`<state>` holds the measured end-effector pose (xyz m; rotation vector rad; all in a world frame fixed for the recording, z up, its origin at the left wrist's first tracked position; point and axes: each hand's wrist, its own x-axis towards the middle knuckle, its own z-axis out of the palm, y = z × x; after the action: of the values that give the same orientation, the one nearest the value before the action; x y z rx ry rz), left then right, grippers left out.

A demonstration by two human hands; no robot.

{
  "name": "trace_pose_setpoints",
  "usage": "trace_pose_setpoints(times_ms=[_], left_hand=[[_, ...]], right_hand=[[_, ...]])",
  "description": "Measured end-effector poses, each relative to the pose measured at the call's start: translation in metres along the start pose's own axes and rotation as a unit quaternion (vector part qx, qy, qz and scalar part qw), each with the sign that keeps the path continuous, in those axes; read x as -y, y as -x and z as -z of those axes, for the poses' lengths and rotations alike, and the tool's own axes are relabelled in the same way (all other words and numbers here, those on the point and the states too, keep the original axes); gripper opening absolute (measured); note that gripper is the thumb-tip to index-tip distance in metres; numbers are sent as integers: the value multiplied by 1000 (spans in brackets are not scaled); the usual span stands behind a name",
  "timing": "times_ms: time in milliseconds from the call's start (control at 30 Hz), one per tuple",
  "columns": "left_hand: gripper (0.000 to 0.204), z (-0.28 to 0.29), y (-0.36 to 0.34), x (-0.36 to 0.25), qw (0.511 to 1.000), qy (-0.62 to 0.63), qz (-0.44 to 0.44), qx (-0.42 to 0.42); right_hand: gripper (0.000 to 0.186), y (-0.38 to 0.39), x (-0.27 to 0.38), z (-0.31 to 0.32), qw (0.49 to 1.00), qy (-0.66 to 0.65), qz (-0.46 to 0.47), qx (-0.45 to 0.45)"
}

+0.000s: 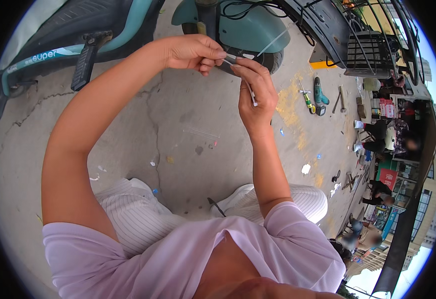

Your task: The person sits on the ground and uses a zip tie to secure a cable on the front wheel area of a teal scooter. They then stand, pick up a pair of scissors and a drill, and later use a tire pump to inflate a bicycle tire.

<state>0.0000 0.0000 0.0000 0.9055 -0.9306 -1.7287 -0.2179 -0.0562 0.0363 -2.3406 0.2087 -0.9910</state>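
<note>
Both of my hands are raised close together in front of the front wheel (pixel 276 61) of a teal two-wheeler. My left hand (pixel 193 52) pinches a thin white cable tie between thumb and forefinger. Fingertips of my right hand (pixel 258 84) meet the same strip from the other side. A white cable tie (pixel 253 96) lies along the right palm, its square head showing below the fingers. One pale strip (pixel 274 41) slants up from the right fingers across the teal mudguard (pixel 252 32). Whether these are one tie or several is hidden by the fingers.
A black wire basket (pixel 372 52) and loose black cable (pixel 250 4) are above right. On the concrete to the right lie a screwdriver (pixel 307 101), a teal cordless drill (pixel 319 94) and a hammer (pixel 342 98). Thin clear strips (pixel 201 133) lie below my hands. People are farther right.
</note>
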Motion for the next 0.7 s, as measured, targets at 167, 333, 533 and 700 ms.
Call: trace_pose_setpoints(times_ms=[167,333,533,700], left_hand=[[25,-8,22,-25,976,-190,-81,-72],[22,-27,9,-26,962,-234,-111,-83],[39,-16,-19,-10,966,155,-190,-87],[30,-2,-46,-26,912,217,-338,-79]], right_hand=[[39,-26,38,14,787,-421,-452,-5],[34,-27,46,20,822,-331,-449,114],[20,-26,59,18,850,-330,-410,-16],[21,-30,60,8,872,-291,-393,-9]])
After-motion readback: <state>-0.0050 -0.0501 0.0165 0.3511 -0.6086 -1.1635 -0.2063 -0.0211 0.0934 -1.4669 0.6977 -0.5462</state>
